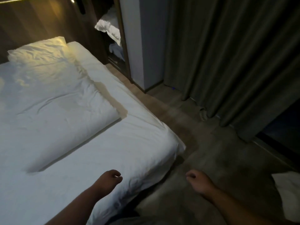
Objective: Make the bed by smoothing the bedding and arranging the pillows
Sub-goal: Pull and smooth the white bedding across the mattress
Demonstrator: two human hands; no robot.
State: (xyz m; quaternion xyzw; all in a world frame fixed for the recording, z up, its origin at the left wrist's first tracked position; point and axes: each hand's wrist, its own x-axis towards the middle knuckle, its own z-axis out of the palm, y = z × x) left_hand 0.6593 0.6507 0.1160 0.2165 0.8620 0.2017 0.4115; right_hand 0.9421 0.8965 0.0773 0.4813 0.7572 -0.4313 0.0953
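At the upper left of the frame we find a rumpled white pillow (pixel 37 52) lying flat against the dark wooden headboard (pixel 32 18), lit by a warm lamp. Below it a thick white duvet (pixel 56 101) covers only the left part of the bed, creased, its near edge running slantwise across the mattress. We judge the task about midway. The pale fitted sheet (pixel 133 143) looks fairly smooth to the foot corner, but the duvet needs spreading and flattening, and only one pillow is in place.

At the bottom, left of centre, our left hand (pixel 110 178) hovers just above the sheet near the foot corner, fingers loosely curled and holding nothing. Our right hand (pixel 198 181) hangs to the right of it over the grey floor (pixel 219 159), likewise loosely curled and holding nothing.

At the top centre a tall narrow opening (pixel 121 62) beside the headboard shows more white bedding (pixel 108 30); we cannot tell whether it is a shelf or a mirror. Heavy grey curtains (pixel 227 54) fill the right of the frame, with a small dark object (pixel 203 115) at their foot, too dim to name. At the lower right edge lies a white fabric piece (pixel 287 184), perhaps a second pillow, well apart from the bed. Nothing blocks the bed itself.
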